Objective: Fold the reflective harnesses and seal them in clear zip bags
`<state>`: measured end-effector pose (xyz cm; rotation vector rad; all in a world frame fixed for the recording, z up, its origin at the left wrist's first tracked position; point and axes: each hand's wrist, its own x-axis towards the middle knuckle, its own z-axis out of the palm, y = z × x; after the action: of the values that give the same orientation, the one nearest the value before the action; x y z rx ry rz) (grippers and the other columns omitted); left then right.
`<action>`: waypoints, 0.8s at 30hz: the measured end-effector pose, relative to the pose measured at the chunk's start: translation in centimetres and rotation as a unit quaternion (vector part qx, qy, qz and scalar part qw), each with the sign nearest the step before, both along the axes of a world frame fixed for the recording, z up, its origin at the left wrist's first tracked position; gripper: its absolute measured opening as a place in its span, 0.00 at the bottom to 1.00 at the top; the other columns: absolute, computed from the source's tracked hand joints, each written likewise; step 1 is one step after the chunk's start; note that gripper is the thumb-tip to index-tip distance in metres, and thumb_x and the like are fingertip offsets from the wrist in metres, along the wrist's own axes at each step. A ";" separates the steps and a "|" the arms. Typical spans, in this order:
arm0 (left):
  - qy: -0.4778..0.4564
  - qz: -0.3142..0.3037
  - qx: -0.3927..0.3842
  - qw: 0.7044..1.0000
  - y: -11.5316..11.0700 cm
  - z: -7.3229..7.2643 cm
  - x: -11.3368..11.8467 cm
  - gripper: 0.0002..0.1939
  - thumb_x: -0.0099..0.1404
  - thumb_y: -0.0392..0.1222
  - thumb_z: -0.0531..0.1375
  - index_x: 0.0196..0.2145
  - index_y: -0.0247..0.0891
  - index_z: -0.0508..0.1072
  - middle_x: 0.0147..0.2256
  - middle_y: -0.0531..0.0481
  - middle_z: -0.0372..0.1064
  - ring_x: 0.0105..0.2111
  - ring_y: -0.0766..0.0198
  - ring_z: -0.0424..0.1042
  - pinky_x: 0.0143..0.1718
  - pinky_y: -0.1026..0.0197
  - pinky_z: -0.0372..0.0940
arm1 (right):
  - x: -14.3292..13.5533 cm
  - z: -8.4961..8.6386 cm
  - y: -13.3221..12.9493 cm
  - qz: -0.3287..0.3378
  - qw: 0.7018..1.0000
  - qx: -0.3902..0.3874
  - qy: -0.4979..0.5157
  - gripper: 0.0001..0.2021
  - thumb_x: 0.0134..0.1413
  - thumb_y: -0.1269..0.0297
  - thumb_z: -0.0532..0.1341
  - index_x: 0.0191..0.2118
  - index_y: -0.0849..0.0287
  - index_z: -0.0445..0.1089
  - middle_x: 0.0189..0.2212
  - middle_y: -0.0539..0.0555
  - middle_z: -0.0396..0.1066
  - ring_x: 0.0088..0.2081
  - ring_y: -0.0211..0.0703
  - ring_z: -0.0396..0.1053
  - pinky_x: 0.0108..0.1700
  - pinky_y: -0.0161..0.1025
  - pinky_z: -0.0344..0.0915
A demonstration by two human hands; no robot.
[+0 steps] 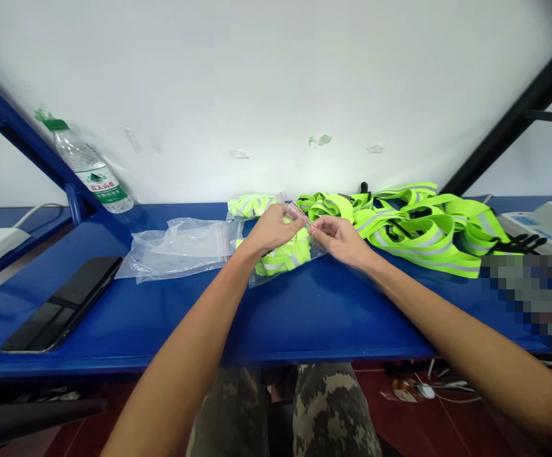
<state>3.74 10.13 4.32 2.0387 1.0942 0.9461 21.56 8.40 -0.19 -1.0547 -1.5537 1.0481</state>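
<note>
A clear zip bag [255, 279] with a folded neon-yellow reflective strap [282, 258] inside lies on the blue table in front of me. My left hand [278, 227] pinches the bag's top edge, where a red seal line shows. Close beside it, my right hand [335, 236] pinches the same edge between thumb and fingers. Behind the left hand sits another bagged strap [253, 206]. Several flat clear bags [175, 247] are spread to the left. A heap of loose neon straps [413, 231] with black buckles lies to the right.
A black phone [63, 304] rests at the table's left. A water bottle [92, 168] leans at the back left by the blue metal frame [18, 136]. A white wall [276, 95] rises behind the blue table [333, 317]. A pixelated patch covers the right end.
</note>
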 end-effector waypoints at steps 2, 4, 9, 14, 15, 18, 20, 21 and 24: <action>-0.011 0.010 -0.007 1.000 0.1 0.0 0.0 0.10 0.62 0.42 0.59 0.30 0.32 0.75 0.32 0.49 0.74 0.35 0.63 0.71 0.41 0.61 0.64 | 0.0 0.0 -0.1 -0.007 1.000 -0.007 0.017 0.23 0.38 0.45 0.73 0.29 0.60 0.70 0.22 0.48 0.67 0.23 0.34 0.61 0.26 0.35 0.58; -0.006 0.009 0.000 1.000 0.1 0.0 -0.1 0.10 0.63 0.42 0.58 0.30 0.32 0.75 0.31 0.49 0.74 0.34 0.63 0.71 0.40 0.62 0.64 | 0.0 -0.1 -0.2 -0.005 0.999 -0.027 0.046 0.22 0.37 0.46 0.74 0.28 0.60 0.70 0.21 0.48 0.67 0.23 0.34 0.61 0.26 0.35 0.58; 0.064 0.003 0.059 0.996 -0.3 0.1 0.1 0.09 0.64 0.40 0.57 0.33 0.33 0.75 0.33 0.48 0.74 0.35 0.62 0.71 0.39 0.60 0.63 | -0.2 -0.1 -0.3 -0.005 0.995 -0.047 0.085 0.23 0.34 0.47 0.75 0.28 0.60 0.71 0.21 0.48 0.68 0.22 0.34 0.61 0.25 0.35 0.56; 0.064 -0.033 0.028 0.997 -0.2 0.3 0.0 0.10 0.64 0.41 0.58 0.33 0.33 0.76 0.36 0.47 0.76 0.38 0.61 0.73 0.43 0.60 0.65 | -0.1 -0.1 -0.2 -0.008 0.998 -0.027 0.049 0.23 0.33 0.47 0.75 0.28 0.59 0.70 0.19 0.47 0.66 0.22 0.34 0.60 0.24 0.34 0.55; 0.060 -0.045 0.014 0.997 -0.2 0.4 0.0 0.09 0.64 0.41 0.59 0.32 0.33 0.76 0.38 0.47 0.77 0.39 0.61 0.74 0.44 0.60 0.65 | -0.1 -0.1 -0.2 -0.008 0.999 -0.022 0.045 0.23 0.33 0.47 0.75 0.27 0.59 0.70 0.20 0.47 0.67 0.22 0.34 0.60 0.25 0.34 0.56; 0.055 -0.054 0.001 0.997 -0.1 0.5 -0.1 0.10 0.63 0.42 0.59 0.30 0.33 0.76 0.38 0.47 0.77 0.39 0.60 0.74 0.44 0.60 0.65 | 0.0 -0.1 -0.2 -0.009 0.999 -0.008 0.039 0.22 0.34 0.48 0.75 0.28 0.59 0.70 0.23 0.49 0.69 0.25 0.36 0.63 0.29 0.36 0.60; 0.064 -0.044 0.013 0.997 -0.2 0.5 0.0 0.10 0.63 0.43 0.59 0.32 0.33 0.77 0.37 0.47 0.77 0.38 0.60 0.73 0.42 0.59 0.65 | 0.0 -0.1 -0.2 -0.010 0.999 0.004 0.044 0.21 0.35 0.49 0.75 0.29 0.59 0.71 0.25 0.50 0.70 0.27 0.37 0.66 0.32 0.37 0.63; 0.072 -0.039 0.021 0.996 -0.2 0.4 0.1 0.10 0.63 0.43 0.59 0.33 0.33 0.77 0.37 0.47 0.77 0.38 0.59 0.73 0.42 0.59 0.65 | 0.0 -0.1 -0.1 -0.008 0.999 0.011 0.050 0.21 0.35 0.50 0.75 0.29 0.59 0.71 0.27 0.50 0.71 0.29 0.38 0.67 0.34 0.37 0.64; 0.097 -0.035 0.039 0.994 -0.2 0.3 0.2 0.11 0.64 0.43 0.58 0.35 0.34 0.77 0.37 0.46 0.76 0.39 0.58 0.73 0.43 0.58 0.64 | -0.2 -0.1 0.1 0.001 0.996 0.036 0.081 0.21 0.34 0.53 0.76 0.31 0.57 0.69 0.28 0.49 0.71 0.32 0.38 0.68 0.36 0.37 0.65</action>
<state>3.98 9.91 4.60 2.2559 1.0932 0.7799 21.32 8.50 -0.27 -0.8972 -1.4502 1.0444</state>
